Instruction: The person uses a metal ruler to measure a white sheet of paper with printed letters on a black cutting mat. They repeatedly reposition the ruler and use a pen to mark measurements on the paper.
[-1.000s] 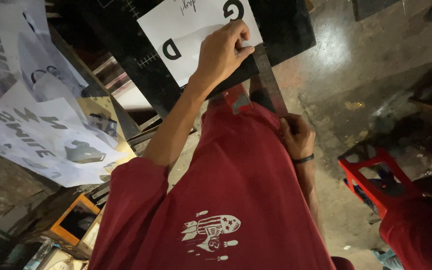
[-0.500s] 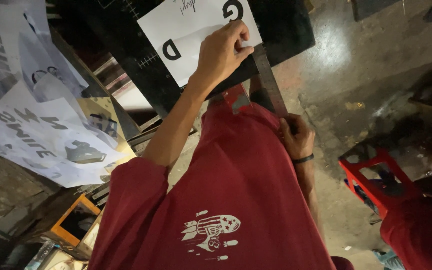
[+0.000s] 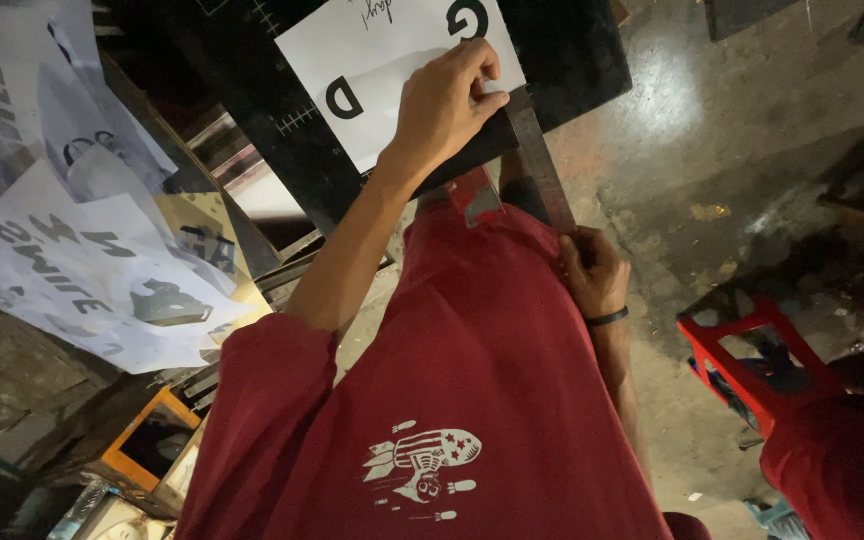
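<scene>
Red T-shirt with a small white print fills the foreground at 6 o'clock. Just beyond it, toward 2 o'clock from the print, the right hand, a dark band at its wrist, has its fingers curled closed around the near end of a steel ruler. The ruler runs away toward 12 o'clock, up to the edge of a white sheet printed with large black letters. The left hand lies on that sheet at 12 o'clock, fingers loosely bent and pressing down, gripping nothing, fingertips at the ruler's far end. The sheet rests on a black gridded cutting mat. More printed sheets hang at 9 o'clock, and a red plastic stool stands on the concrete floor at 3 o'clock.
</scene>
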